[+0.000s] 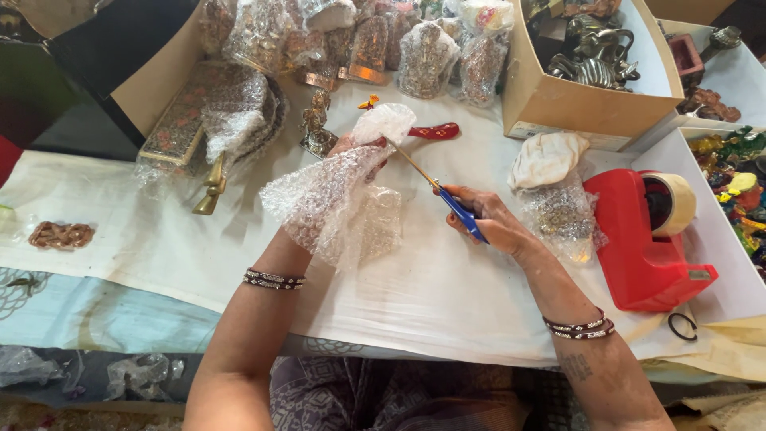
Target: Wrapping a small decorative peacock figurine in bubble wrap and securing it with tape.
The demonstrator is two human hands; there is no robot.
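My left hand [357,148] holds up a sheet of clear bubble wrap [335,195] that drapes down over my wrist. My right hand [488,217] grips blue-handled scissors [448,199], and their thin blades reach up-left into the wrap's edge near my left fingers. Both wrists carry beaded bangles. A small brass figurine [317,128] stands just behind the left hand, and a red-handled tool [433,131] lies beyond it on the white table cover [159,239].
A red tape dispenser [648,239] sits right of my right hand, beside a wrapped bundle [558,211] and a white cloth [546,158]. Cardboard boxes [574,104] of metal figurines stand at the back right. Several bubble-wrapped items [423,56] line the back; a brass piece [211,185] lies left.
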